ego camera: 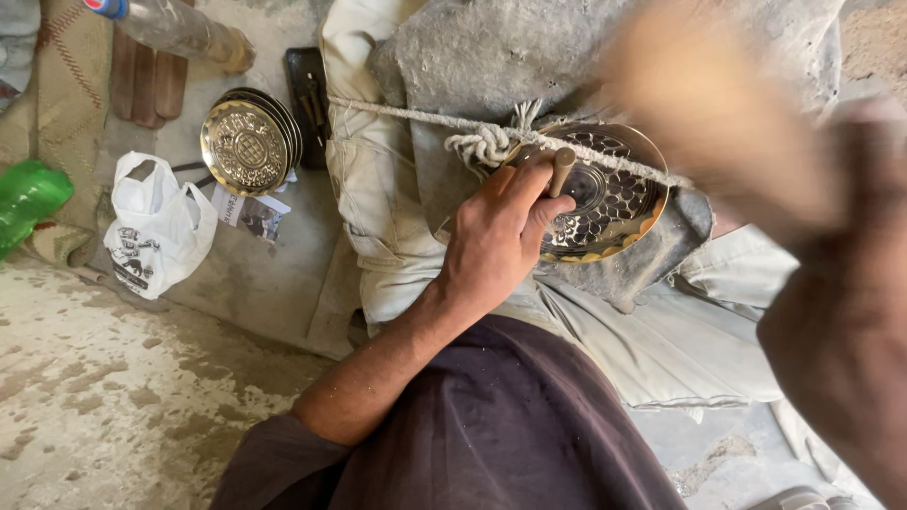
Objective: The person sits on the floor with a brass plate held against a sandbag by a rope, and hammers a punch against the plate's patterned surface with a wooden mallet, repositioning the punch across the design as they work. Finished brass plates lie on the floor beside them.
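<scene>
I see a bare concrete floor [113, 406], stained and dusty, pale patches lower left. Lying on it: a white plastic bag [156, 231] with dark print, crumpled; just right of it a stack of engraved brass plates [250, 144], with small paper cards [253, 213] tucked under its lower edge. A clear plastic bottle [179, 28] lies at top, beside brown wooden pieces [148, 83]. A green bottle [28, 196] sits at the left edge on a woven mat [66, 85]. A dark flat case [307, 99] lies right of the plates.

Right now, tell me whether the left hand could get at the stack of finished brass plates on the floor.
Probably yes, but not freely. The left hand is busy gripping a punch against the brass plate on the lap. The stack of plates lies to its left, with only bare floor and trouser leg between.
</scene>
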The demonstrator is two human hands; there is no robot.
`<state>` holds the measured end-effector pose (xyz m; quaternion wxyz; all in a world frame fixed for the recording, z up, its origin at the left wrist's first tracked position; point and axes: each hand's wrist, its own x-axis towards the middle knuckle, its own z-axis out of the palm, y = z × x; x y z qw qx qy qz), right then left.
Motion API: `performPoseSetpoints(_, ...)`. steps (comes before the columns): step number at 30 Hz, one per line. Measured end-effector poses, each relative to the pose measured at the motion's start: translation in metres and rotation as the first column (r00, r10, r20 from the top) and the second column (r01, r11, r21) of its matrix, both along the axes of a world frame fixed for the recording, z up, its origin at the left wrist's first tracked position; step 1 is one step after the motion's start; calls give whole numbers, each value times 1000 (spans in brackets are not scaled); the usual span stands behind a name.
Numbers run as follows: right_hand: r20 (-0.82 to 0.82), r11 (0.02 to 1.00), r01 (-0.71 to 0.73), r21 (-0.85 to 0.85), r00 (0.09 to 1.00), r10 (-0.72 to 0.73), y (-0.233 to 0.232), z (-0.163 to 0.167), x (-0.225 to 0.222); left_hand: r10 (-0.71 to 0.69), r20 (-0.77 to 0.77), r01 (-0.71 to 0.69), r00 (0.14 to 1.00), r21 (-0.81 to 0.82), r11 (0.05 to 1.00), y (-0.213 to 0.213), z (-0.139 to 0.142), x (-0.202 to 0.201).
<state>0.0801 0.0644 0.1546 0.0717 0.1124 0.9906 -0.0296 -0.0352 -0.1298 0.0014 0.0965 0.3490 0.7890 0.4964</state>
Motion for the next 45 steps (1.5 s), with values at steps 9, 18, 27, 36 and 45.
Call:
performPoseSetpoints(9,-112,999,-44,0,993,43,4,-10,1,70,38,-71,997,16,997,-6,6,12)
performPoseSetpoints(18,-43,964,-238,121,969,245,6,-2,-21,86,87,-79,993,-74,994,-1,-2,13)
performPoseSetpoints(27,-134,978,-203,40,969,207,6,-4,-48,65,46,-62,997,-55,997,-6,-1,9)
performPoseSetpoints(36,-129,988,-137,74,981,146,7,4,-54,44,44,-42,998,-60,997,1,3,2)
performPoseSetpoints(45,-4,963,-107,247,994,111,21,-11,-31,26,30,-24,999,-56,998,3,4,1)
